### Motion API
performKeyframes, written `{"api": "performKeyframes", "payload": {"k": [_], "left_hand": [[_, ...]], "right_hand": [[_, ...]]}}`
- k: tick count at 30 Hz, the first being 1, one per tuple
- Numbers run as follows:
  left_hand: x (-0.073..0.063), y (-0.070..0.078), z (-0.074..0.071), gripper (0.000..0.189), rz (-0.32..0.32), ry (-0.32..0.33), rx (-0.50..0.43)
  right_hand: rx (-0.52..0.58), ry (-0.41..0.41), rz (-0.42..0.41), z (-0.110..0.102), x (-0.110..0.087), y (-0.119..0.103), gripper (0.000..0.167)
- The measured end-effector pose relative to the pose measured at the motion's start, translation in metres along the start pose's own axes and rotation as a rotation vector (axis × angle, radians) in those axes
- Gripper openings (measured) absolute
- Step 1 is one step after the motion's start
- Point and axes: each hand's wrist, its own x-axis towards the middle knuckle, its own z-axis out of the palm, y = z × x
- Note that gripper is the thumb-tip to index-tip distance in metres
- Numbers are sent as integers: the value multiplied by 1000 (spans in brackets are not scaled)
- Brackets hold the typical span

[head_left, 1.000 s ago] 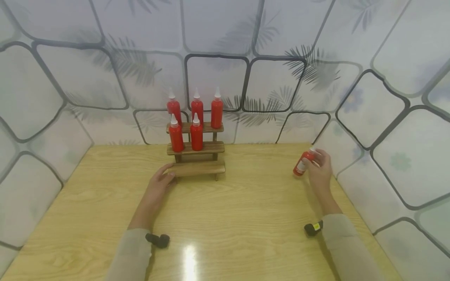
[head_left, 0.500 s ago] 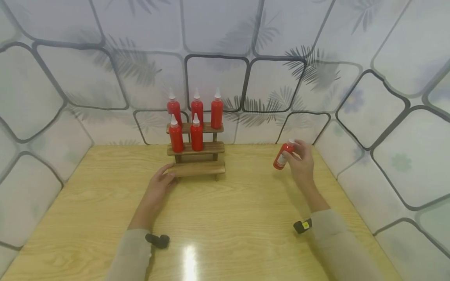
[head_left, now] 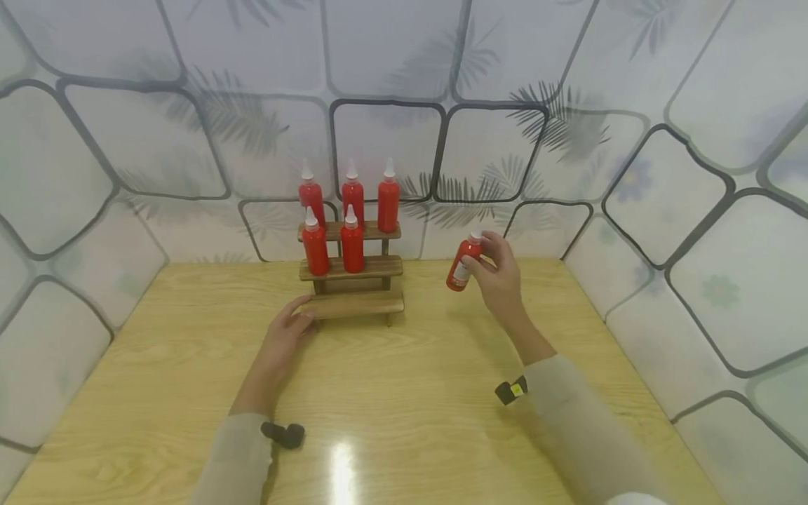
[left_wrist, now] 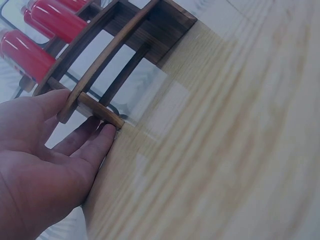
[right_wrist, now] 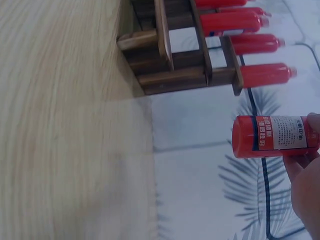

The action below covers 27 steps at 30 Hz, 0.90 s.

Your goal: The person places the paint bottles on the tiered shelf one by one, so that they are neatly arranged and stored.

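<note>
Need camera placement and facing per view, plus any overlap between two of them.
Head: high, looking forward and down at table, wooden rack; both forearms, hands show.
Left wrist: low beside left hand, whose fingers touch the rack's bottom step.
Right wrist: beside right hand gripping a red bottle.
Wrist views share the rack and its bottles.

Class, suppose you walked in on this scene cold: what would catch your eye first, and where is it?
First, the red bottle the right hand holds in the air, tilted, right of the wooden rack. Next, the five red bottles standing upright on the rack's upper two steps at the table's far edge. The left hand touches the bare bottom step's left end.
</note>
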Motion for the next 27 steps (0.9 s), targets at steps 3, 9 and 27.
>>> {"api": "performKeyframes", "payload": {"k": [3,9,27], "left_hand": [[-1,1,0,55,1,1,1],[-1,2,0,55,-5,3,-12],[2,-3,1,54,-6,14,-20]], "right_hand": [[15,-43,-8,16,6,-2,57],[22,-115,6,43,14,-5,57],[-6,-185,-49,99,32,-3,58]]}}
